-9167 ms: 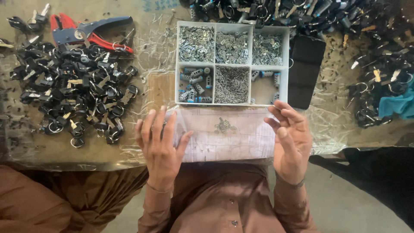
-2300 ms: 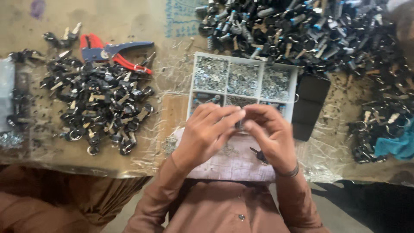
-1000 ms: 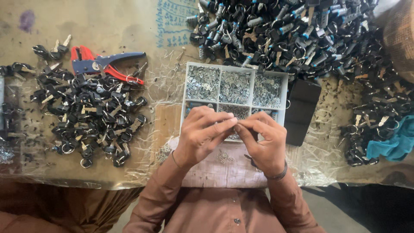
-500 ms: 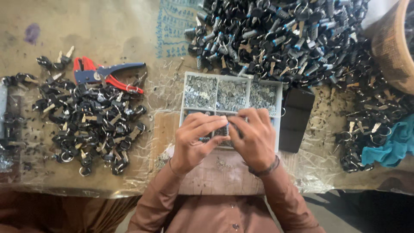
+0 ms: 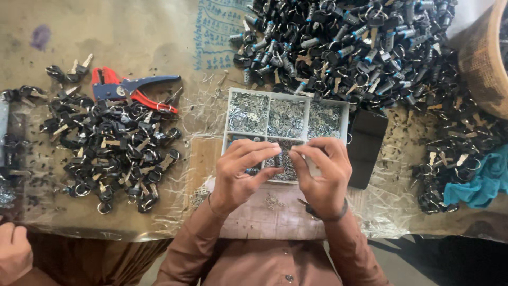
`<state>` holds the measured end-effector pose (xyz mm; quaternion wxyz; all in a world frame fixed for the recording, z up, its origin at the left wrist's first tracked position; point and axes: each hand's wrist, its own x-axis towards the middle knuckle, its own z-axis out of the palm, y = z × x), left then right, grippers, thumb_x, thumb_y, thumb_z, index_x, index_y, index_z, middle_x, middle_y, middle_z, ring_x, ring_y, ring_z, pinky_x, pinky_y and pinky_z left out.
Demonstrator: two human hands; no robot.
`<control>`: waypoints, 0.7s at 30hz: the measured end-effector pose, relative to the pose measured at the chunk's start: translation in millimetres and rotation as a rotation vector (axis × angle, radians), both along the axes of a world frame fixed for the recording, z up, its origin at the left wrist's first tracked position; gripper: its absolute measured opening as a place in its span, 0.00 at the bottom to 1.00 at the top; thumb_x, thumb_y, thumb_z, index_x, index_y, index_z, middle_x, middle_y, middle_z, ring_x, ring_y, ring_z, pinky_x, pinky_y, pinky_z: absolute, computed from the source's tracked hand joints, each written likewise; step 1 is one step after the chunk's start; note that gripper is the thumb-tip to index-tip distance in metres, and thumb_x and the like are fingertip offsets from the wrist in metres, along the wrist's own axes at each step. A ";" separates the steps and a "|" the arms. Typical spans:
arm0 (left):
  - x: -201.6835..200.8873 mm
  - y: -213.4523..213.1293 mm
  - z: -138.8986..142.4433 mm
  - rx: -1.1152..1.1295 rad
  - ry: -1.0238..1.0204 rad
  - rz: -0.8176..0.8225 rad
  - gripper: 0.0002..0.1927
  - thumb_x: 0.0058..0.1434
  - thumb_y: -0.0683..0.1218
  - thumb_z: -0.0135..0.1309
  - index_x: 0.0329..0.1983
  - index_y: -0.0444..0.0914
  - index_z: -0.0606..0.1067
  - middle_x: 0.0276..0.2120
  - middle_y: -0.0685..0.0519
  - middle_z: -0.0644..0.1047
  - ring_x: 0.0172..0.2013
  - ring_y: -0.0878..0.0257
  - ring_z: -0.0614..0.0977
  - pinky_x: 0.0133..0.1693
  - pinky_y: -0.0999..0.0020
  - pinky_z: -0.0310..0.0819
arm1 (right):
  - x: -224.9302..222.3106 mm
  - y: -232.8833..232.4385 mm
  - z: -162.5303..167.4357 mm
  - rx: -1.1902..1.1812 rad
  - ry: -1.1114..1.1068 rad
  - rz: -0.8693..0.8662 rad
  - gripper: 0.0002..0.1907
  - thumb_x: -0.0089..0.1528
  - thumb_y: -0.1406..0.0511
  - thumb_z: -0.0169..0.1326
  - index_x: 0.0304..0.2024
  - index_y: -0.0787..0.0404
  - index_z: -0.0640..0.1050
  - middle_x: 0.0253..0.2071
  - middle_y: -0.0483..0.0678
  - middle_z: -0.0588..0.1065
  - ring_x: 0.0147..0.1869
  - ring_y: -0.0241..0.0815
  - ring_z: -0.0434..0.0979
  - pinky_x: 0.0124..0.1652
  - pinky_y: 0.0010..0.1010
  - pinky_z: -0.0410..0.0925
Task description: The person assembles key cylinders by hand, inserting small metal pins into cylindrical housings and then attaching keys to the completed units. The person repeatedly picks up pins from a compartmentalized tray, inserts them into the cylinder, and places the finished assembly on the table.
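Both hands are held together at the centre of the frame, over the near edge of a white compartmented tray [image 5: 228,114] filled with small silvery metal parts. The left hand [image 5: 241,175] is curled, its fingers [image 5: 259,153] bent inward towards the right hand [image 5: 323,177], whose fingers [image 5: 307,156] are likewise bent so that the fingertips of the two nearly meet; something small appears to be pinched between them, but what it is cannot be told. Below the hands a pale board [image 5: 264,222] is seen, with a few loose metal bits [image 5: 272,200] lying on it. A black flat rectangular object [image 5: 366,148] lies just beside the tray at its right. In the left half of the frame a heap of black-headed keys on rings [image 5: 114,156] is spread over the plastic-covered table [image 5: 137,47], and red-and-blue-handled pliers [image 5: 129,90] lie just above it. A far larger pile of black lock parts and keys [image 5: 354,42] fills the upper right. A teal cloth [image 5: 484,185] lies at the right edge, a woven basket [image 5: 484,58] at the upper right corner. Another person's hand [image 5: 13,251] shows at the lower left corner.
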<state>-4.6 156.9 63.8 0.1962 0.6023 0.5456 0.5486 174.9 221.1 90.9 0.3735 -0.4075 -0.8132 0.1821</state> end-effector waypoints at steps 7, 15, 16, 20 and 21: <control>-0.6 -0.9 0.2 -0.003 0.038 -0.007 0.20 0.53 0.41 0.69 0.51 0.41 0.81 0.49 0.53 0.82 0.48 0.56 0.81 0.53 0.63 0.76 | 3.5 -8.2 1.1 -0.398 0.168 0.131 0.05 0.61 0.72 0.63 0.40 0.63 0.83 0.40 0.44 0.75 0.38 0.31 0.71 0.33 0.22 0.64; -1.2 -2.3 -2.4 0.054 0.113 -0.028 0.21 0.55 0.40 0.68 0.52 0.41 0.81 0.50 0.54 0.81 0.48 0.55 0.80 0.53 0.60 0.74 | 2.1 -8.6 4.0 -0.354 0.100 0.098 0.08 0.57 0.73 0.64 0.38 0.62 0.84 0.37 0.44 0.75 0.33 0.30 0.71 0.31 0.22 0.63; -1.6 -2.5 -2.6 0.064 0.124 -0.029 0.21 0.55 0.40 0.67 0.53 0.42 0.81 0.51 0.54 0.80 0.48 0.56 0.80 0.54 0.60 0.74 | 1.5 -8.7 3.3 -0.370 0.082 0.082 0.07 0.56 0.73 0.65 0.38 0.62 0.84 0.37 0.44 0.75 0.32 0.30 0.70 0.30 0.21 0.63; -1.6 -2.1 -2.9 0.085 0.223 -0.019 0.22 0.55 0.38 0.66 0.54 0.42 0.81 0.51 0.54 0.80 0.46 0.55 0.78 0.54 0.59 0.74 | 3.8 -0.7 1.6 -0.445 0.037 0.102 0.07 0.56 0.70 0.68 0.37 0.62 0.84 0.36 0.44 0.76 0.29 0.29 0.70 0.29 0.20 0.64; -1.5 -1.8 -2.6 0.094 0.210 -0.027 0.21 0.55 0.39 0.67 0.54 0.41 0.81 0.51 0.54 0.80 0.46 0.55 0.78 0.54 0.59 0.74 | 6.0 3.9 1.9 -0.465 0.032 0.129 0.07 0.56 0.70 0.69 0.37 0.62 0.84 0.36 0.44 0.76 0.29 0.28 0.70 0.29 0.20 0.64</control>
